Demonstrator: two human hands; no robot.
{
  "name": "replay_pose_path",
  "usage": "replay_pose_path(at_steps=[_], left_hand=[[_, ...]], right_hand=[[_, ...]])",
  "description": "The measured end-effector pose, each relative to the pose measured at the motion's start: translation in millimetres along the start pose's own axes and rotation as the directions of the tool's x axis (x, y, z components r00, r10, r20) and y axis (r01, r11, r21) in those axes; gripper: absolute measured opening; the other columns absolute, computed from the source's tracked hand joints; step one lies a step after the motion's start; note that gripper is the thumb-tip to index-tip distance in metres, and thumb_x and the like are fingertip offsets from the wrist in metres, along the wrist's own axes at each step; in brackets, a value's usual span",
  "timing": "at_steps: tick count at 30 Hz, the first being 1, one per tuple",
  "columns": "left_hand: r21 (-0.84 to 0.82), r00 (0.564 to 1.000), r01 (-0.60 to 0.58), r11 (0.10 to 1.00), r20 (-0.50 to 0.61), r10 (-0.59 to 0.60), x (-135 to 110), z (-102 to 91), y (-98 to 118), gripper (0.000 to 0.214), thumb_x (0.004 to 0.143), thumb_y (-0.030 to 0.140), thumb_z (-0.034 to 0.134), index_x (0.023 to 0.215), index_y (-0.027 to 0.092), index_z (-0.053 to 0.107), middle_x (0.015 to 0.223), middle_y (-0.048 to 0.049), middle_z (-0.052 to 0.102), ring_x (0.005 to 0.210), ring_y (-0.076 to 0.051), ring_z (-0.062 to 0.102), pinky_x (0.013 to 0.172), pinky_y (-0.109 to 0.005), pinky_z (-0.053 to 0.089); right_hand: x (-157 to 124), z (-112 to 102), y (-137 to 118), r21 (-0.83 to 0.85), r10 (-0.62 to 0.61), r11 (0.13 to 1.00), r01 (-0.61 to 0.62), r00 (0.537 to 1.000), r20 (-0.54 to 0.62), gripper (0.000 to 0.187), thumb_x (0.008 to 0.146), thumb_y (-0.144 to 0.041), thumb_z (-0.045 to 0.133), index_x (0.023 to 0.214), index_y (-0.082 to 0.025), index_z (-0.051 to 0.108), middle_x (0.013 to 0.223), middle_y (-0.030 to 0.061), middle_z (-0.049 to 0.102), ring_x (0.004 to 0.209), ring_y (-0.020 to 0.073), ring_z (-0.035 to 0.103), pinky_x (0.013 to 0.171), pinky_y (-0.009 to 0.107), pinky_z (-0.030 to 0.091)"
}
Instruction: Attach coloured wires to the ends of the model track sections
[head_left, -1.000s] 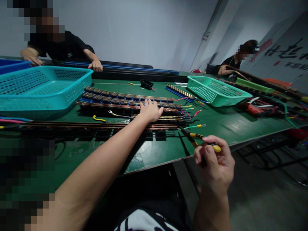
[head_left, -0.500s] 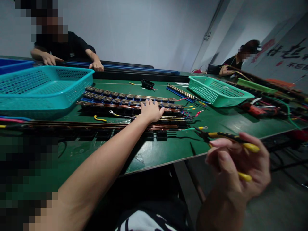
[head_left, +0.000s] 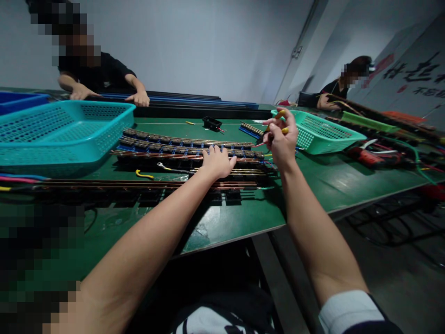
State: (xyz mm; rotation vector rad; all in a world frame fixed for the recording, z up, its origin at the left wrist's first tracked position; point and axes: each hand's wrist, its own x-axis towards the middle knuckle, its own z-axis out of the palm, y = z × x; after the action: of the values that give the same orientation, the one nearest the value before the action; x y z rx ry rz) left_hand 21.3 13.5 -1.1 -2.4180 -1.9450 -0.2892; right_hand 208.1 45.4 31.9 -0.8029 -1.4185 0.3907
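My left hand (head_left: 218,162) lies with fingers spread over a group of long rails (head_left: 167,144) with copper-coloured strips and blue and black mounts. My right hand (head_left: 283,141) is closed round pliers (head_left: 280,113) with yellow and black handles. It hovers over the rails' right ends, where a red wire (head_left: 260,144) sticks out. The jaws are dark and partly hidden, so I cannot tell whether they touch the wire. Closer to me runs another copper-stripped rail (head_left: 153,184). Between them lie a short yellow piece (head_left: 144,175) and a black cable with a ring terminal (head_left: 160,165).
A large turquoise basket (head_left: 114,134) stands at left, a smaller green one (head_left: 323,146) at right. A small black box (head_left: 212,123) sits near the back. One co-worker's hands (head_left: 139,98) rest on long black bars; another person sits far right. A red-handled tool (head_left: 368,157) lies at right.
My right hand has carried the pliers from the table's front edge forward and left, to the right ends of the rails. My left hand stays on the rails.
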Motion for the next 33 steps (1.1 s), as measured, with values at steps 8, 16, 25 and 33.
replay_pose_path(at_steps=[8,16,25,33], left_hand=[[0.009,1.000,0.014,1.000,0.017,-0.014,0,-0.1,0,0.069,0.102,0.057,0.024,0.146,0.010,0.049,0.154,-0.0230,0.045,0.145,-0.038,0.038,0.115,-0.056,0.033],[0.001,1.000,0.017,1.000,0.023,-0.017,-2,-1.6,1,0.069,0.102,0.055,0.025,0.149,0.009,0.046,0.157,-0.0231,0.041,0.148,-0.038,0.034,0.116,-0.056,0.031],[-0.003,1.000,0.017,1.000,0.021,-0.017,-2,-1.4,1,0.069,0.102,0.056,0.025,0.148,0.009,0.047,0.157,-0.0232,0.042,0.148,-0.038,0.034,0.117,-0.056,0.031],[-0.005,1.000,0.015,1.000,0.012,-0.015,-1,-1.2,1,0.068,0.102,0.056,0.025,0.145,0.009,0.050,0.156,-0.0242,0.043,0.146,-0.039,0.036,0.115,-0.057,0.031]], right_hand=[[-2,-4,32,0.023,0.090,0.996,-0.091,0.996,0.029,0.054,0.079,-0.028,0.055,0.132,-0.032,0.043,0.105,0.0072,0.067,0.065,0.0145,0.060,0.042,0.026,0.040],[-7,-1,36,0.039,0.172,0.984,-0.174,0.984,0.039,0.040,0.085,-0.033,0.058,0.122,-0.030,0.046,0.097,0.0045,0.066,0.059,0.0120,0.056,0.043,0.025,0.040],[-11,-4,29,-0.031,0.182,0.983,-0.180,0.979,0.093,0.045,0.078,-0.066,0.068,0.090,-0.024,0.060,0.063,-0.0037,0.052,0.050,0.0084,0.042,0.044,0.024,0.029],[-21,0,19,-0.157,0.163,0.980,-0.122,0.945,0.282,0.042,0.078,-0.061,0.070,0.087,-0.020,0.066,0.053,-0.0074,0.040,0.048,0.0060,0.029,0.047,0.026,0.018]])
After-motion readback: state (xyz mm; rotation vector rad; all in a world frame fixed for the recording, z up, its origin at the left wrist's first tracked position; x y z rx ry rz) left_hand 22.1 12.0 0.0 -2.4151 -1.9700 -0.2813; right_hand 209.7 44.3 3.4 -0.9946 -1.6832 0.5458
